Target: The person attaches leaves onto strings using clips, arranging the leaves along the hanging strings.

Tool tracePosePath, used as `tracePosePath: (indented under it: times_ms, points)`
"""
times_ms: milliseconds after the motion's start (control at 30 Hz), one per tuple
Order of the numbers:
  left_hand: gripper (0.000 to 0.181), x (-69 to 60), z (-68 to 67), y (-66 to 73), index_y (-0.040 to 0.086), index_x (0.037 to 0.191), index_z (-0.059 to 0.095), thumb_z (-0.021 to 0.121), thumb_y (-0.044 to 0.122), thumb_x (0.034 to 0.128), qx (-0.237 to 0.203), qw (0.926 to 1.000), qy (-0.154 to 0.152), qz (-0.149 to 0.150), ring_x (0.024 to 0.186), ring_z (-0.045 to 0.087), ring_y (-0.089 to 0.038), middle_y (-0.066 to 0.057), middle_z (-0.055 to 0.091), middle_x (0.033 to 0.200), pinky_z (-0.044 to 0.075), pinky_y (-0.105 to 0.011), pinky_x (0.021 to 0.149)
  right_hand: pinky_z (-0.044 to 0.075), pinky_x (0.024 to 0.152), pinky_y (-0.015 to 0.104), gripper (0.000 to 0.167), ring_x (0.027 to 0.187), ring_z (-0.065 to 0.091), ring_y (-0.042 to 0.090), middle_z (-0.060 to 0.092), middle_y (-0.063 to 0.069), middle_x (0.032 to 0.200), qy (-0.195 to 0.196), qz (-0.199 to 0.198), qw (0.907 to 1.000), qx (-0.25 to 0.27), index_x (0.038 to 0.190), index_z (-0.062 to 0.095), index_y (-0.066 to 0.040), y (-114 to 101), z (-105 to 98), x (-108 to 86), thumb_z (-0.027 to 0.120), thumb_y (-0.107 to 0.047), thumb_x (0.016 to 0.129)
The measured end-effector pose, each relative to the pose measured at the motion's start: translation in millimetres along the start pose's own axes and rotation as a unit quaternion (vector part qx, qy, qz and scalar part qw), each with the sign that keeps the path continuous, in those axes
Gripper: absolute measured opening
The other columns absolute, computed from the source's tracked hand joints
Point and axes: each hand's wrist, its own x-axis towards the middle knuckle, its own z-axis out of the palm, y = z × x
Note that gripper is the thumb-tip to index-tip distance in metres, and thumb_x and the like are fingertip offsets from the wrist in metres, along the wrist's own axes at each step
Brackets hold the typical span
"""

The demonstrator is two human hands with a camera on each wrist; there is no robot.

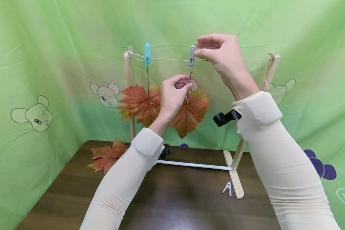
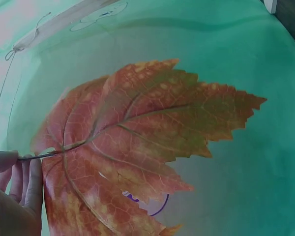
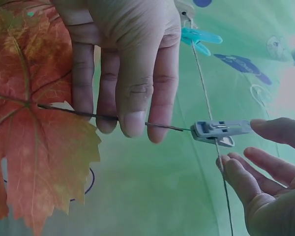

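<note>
An orange-red artificial maple leaf hangs below the string, its thin dark stem pinched between thumb and fingers of my left hand. A grey clothespin sits on the string, with the stem's top end at its jaws. Beside it is my right hand, fingers spread apart; the thumb tip is at the clothespin's handle end, and the other fingertips are near the string in the right wrist view. To the left, a blue clothespin holds a second maple leaf by its stem.
The string runs between two wooden posts, joined low down by a white rod. On the brown table lie another maple leaf, left, and a white clothespin near the right foot. Green cloth surrounds the table.
</note>
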Motion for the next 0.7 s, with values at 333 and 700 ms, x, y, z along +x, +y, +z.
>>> tracePosePath:
  times_ms: [333, 700]
  points:
    - [0.024, -0.1, -6.9, -0.2, 0.001, 0.117, 0.078, 0.077, 0.003, 0.0937, 0.028, 0.9993, -0.023, -0.007, 0.090, 0.077, -0.023, -0.014, 0.079, 0.104, 0.061, -0.024, 0.077, 0.053, 0.103, 0.022, 0.039, 0.129, 0.065, 0.018, 0.070, 0.010, 0.138, 0.026, -0.022, 0.9991, -0.024, 0.132, 0.069, -0.002, 9.5, -18.0, -35.8, 0.075, -0.002, 0.093]
    - [0.023, -11.1, -24.9, -5.3, 0.003, 0.118, 0.078, 0.075, 0.005, 0.0952, 0.049, 0.9978, -0.032, 0.032, 0.096, 0.078, -0.021, -0.013, 0.080, 0.109, 0.060, -0.025, 0.087, 0.052, 0.109, 0.025, 0.037, 0.128, 0.065, 0.017, 0.070, 0.009, 0.135, 0.028, -0.060, 0.9967, -0.046, 0.129, 0.072, -0.001, 33.4, -22.8, -70.2, 0.074, -0.001, 0.092]
